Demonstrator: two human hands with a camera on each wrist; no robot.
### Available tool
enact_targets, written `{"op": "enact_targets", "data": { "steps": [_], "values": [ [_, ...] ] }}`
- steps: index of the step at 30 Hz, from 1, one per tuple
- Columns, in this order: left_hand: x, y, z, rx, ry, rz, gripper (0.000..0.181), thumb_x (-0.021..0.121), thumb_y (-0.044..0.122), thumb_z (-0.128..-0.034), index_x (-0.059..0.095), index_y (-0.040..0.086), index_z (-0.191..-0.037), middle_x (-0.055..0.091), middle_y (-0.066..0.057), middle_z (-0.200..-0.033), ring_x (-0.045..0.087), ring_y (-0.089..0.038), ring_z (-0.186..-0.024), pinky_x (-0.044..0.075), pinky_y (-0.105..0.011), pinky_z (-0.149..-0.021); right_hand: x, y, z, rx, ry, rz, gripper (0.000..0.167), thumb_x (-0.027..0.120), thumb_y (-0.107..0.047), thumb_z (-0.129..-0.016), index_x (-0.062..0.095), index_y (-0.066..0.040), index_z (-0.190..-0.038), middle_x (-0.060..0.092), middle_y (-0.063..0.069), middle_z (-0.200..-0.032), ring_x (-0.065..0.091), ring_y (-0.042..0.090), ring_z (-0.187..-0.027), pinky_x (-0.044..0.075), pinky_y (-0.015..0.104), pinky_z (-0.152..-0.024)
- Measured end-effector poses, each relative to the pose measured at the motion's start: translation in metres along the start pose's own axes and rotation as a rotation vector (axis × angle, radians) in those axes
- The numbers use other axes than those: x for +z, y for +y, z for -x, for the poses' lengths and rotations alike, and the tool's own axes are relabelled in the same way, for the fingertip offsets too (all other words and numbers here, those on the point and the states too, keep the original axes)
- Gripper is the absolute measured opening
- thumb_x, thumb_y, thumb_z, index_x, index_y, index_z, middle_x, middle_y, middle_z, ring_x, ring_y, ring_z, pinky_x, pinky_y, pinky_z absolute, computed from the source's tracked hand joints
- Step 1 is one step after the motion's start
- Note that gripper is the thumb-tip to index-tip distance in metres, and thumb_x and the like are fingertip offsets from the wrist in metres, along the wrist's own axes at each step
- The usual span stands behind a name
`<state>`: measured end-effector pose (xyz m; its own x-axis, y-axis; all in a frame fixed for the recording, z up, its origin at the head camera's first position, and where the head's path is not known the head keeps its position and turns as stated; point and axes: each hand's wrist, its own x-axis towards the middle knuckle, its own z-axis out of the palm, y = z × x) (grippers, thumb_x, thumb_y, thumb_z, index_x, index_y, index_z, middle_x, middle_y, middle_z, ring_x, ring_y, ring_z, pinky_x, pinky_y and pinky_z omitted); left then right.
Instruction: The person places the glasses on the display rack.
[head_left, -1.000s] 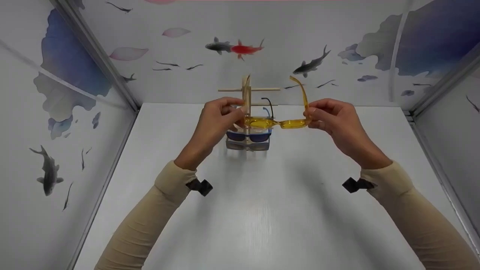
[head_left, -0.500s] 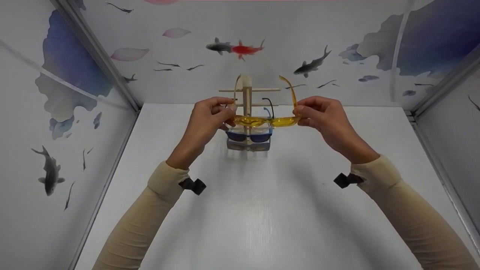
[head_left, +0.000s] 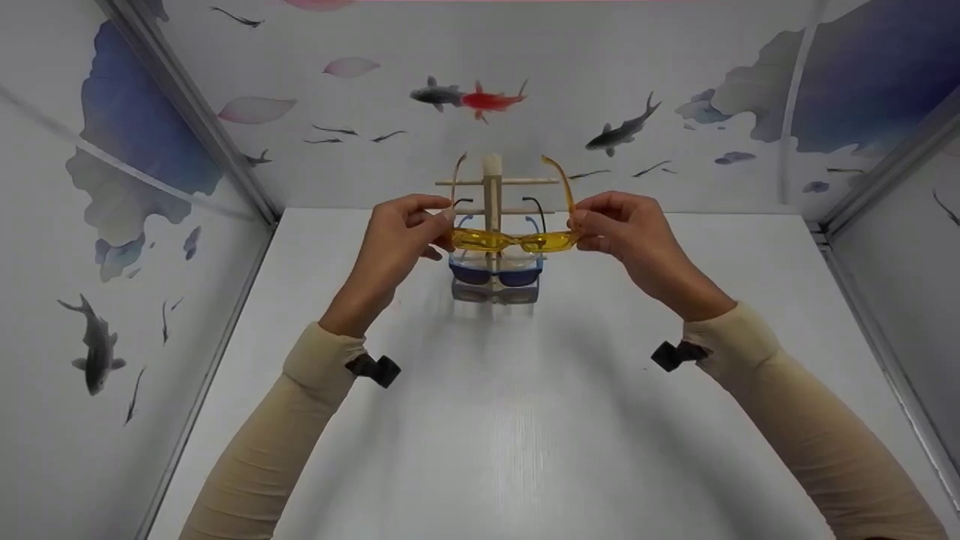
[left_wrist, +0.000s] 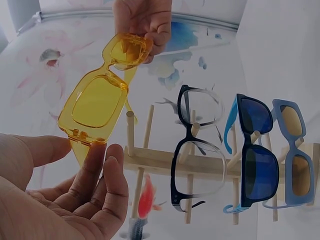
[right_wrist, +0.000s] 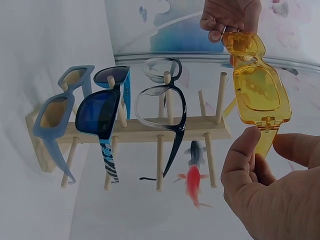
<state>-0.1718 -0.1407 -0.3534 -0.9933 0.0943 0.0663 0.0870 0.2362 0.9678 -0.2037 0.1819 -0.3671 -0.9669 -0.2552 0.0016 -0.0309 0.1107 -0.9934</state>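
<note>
Yellow translucent sunglasses (head_left: 480,240) are held level in front of a wooden glasses rack (head_left: 492,187), their temples unfolded and pointing toward the back wall. My left hand (head_left: 409,232) pinches the left hinge area between thumb and fingers. At the opposite hinge, my right hand (head_left: 619,229) pinches the other temple. Below the rack's top peg, which holds nothing, hang black-and-clear glasses (left_wrist: 175,165), dark-lensed sunglasses with blue temples (left_wrist: 260,150) and grey-blue sunglasses (left_wrist: 295,150). The wrist views show the yellow frame apart from the pegs.
The rack stands on a white table (head_left: 510,420) near the back wall (head_left: 555,45), which is printed with fish and petals. Side walls with metal edge strips (head_left: 202,375) enclose the table left and right.
Both hands have moved left with the yellow sunglasses, which went from right of the rack to roughly centred in front of it. The other glasses have stayed put.
</note>
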Motion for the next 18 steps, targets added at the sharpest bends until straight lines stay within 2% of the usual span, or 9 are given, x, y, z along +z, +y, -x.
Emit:
{"op": "enact_targets", "data": {
  "steps": [8,18],
  "values": [
    [-0.006,-0.006,-0.004,-0.013,0.023,-0.004,0.033,0.067,0.022,-0.1117,0.071,0.003,-0.138,0.081,-0.013,-0.110,0.077,-0.028,-0.093,0.064,-0.032,-0.082,0.006,0.001,-0.007,0.017,-0.013,0.005,0.036,0.074,-0.025,-0.108,0.070,0.001,-0.132,0.069,0.018,-0.125,0.071,0.031,-0.114,0.063,0.030,-0.098],
    [-0.011,-0.013,-0.012,-0.026,0.023,-0.005,0.034,0.065,0.023,-0.1131,0.073,0.003,-0.139,0.079,-0.013,-0.114,0.076,-0.027,-0.094,0.064,-0.032,-0.083,0.010,0.003,-0.016,0.035,0.011,0.006,0.033,0.073,-0.023,-0.109,0.071,0.001,-0.131,0.070,0.018,-0.124,0.071,0.030,-0.110,0.063,0.030,-0.095]
  ]
}}
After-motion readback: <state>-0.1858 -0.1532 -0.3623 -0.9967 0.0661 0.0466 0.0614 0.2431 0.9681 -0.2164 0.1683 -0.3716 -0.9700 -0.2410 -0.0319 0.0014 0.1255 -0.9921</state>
